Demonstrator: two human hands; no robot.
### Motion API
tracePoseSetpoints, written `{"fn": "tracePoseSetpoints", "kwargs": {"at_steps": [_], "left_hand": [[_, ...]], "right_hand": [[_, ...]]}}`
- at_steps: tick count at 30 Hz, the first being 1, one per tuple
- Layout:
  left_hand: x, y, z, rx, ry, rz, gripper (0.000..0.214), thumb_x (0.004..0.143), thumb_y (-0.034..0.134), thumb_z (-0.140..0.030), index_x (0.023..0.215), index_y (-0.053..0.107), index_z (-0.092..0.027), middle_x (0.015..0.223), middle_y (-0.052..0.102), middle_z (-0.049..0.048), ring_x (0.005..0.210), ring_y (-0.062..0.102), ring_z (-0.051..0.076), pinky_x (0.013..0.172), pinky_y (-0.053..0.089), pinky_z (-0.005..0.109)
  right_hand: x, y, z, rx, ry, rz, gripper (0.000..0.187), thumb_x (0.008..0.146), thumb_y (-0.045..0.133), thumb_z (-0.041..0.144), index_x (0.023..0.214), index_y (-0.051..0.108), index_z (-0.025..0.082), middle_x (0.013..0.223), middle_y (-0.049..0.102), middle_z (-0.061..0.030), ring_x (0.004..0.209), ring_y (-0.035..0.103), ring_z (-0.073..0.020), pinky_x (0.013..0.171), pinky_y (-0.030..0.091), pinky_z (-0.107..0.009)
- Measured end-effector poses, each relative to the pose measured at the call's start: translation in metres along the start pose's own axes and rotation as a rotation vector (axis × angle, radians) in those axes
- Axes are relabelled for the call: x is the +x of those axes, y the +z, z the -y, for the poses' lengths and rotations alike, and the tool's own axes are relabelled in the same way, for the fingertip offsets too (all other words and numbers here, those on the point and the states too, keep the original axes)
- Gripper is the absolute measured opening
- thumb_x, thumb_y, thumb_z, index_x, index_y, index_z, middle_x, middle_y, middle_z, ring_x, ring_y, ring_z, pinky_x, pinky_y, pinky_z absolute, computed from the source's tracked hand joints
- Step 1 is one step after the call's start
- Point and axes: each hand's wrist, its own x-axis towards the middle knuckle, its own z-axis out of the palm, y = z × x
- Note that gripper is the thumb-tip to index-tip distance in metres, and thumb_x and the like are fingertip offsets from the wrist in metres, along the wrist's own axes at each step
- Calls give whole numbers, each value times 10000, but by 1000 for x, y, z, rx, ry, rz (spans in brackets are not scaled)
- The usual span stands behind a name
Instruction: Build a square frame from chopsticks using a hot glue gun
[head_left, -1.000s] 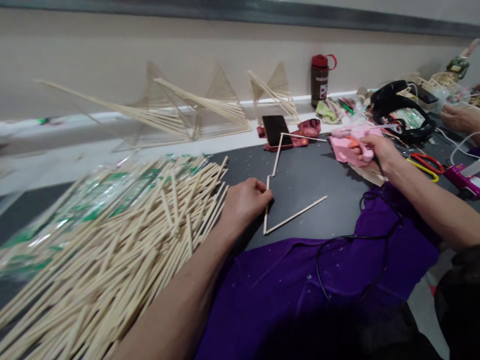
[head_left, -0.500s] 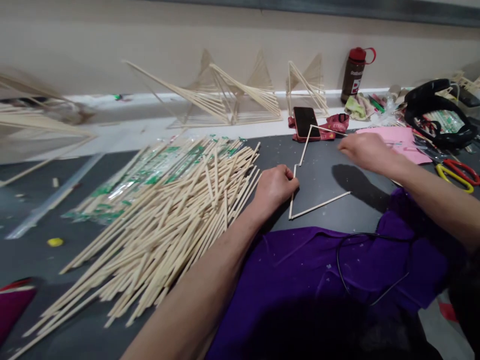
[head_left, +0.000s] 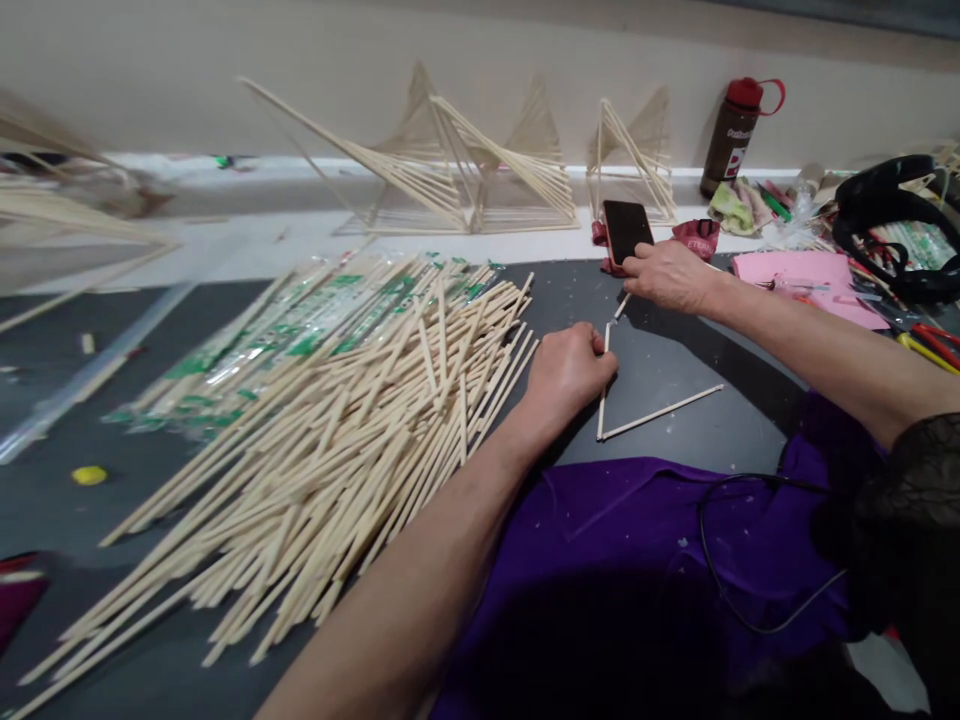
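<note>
Thin wooden sticks, joined end to end in a bent frame, lie on the dark table. My left hand [head_left: 570, 368] is closed in a pinch on the upright stick [head_left: 601, 412] of this frame. From its lower corner a slanting stick [head_left: 664, 411] runs to the right. My right hand [head_left: 671, 275] is closed at the frame's upper part, over a short visible piece of stick [head_left: 622, 306], just in front of the phone [head_left: 628, 232]. The upper corner is hidden under those fingers. To the left of my left hand spreads a large pile of loose wooden sticks [head_left: 360, 450].
Plastic-wrapped stick bundles [head_left: 277, 325] lie behind the pile. Stick models [head_left: 517, 180] stand along the wall. A bottle [head_left: 731, 140], a pink sheet [head_left: 806, 280], scissors [head_left: 930, 350] and a black headset-like object [head_left: 892, 235] are at right. Purple cloth [head_left: 637, 530] covers the front edge.
My right hand has moved left and back, from the far end of the upper stick to the frame's upper corner by the phone. My left hand keeps its pinch. The view has shifted slightly.
</note>
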Motion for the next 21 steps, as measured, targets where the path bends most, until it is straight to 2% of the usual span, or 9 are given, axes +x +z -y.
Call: {"fn": "tracePoseSetpoints", "kwargs": {"at_steps": [4, 9, 12, 17, 19, 21], "left_hand": [[-1, 0, 0, 3, 3, -6, 226, 824, 563, -213, 960, 740, -184, 875, 762, 114, 908, 706, 280, 842, 501, 369], [-2, -1, 0, 9, -10, -5, 247, 827, 572, -222, 992, 748, -168, 865, 765, 112, 886, 704, 284, 838, 500, 374], [-2, 0, -1, -4, -20, -3, 249, 821, 571, -212, 986, 752, -166, 845, 768, 112, 845, 702, 281, 813, 498, 371], [-1, 0, -1, 18, -28, -1, 238, 822, 585, -215, 987, 753, -176, 846, 766, 101, 842, 709, 272, 812, 494, 361], [-1, -1, -1, 16, -29, 4, 245, 829, 580, -215, 998, 751, -172, 847, 765, 105, 844, 707, 273, 812, 494, 365], [-1, -2, -2, 14, -29, 6, 250, 831, 575, -214, 1003, 750, -169, 860, 765, 111, 859, 705, 278, 814, 492, 367]], "right_hand": [[-4, -17, 4, 38, 18, -35, 307, 994, 463, 138, 994, 762, 210, 1048, 691, -118, 1028, 545, -262, 737, 373, -365], [-19, -33, 20, 53, 41, 17, 300, 980, 469, 104, 911, 748, 188, 1006, 700, -122, 987, 580, -260, 680, 365, -358], [-20, -44, 24, 133, 73, -31, 293, 958, 487, 71, 882, 742, 195, 965, 710, -107, 979, 600, -250, 707, 393, -341], [-8, -73, 11, 220, 144, -83, 199, 920, 574, 118, 885, 756, 188, 990, 738, -73, 998, 632, -260, 771, 416, -352], [-5, -75, 3, 307, 166, -45, 149, 869, 637, 133, 865, 771, 198, 918, 741, -38, 962, 643, -239, 762, 404, -335], [-4, -66, -2, 406, 157, 12, 149, 815, 667, 113, 844, 784, 201, 833, 732, -11, 890, 647, -206, 738, 387, -316]]}}
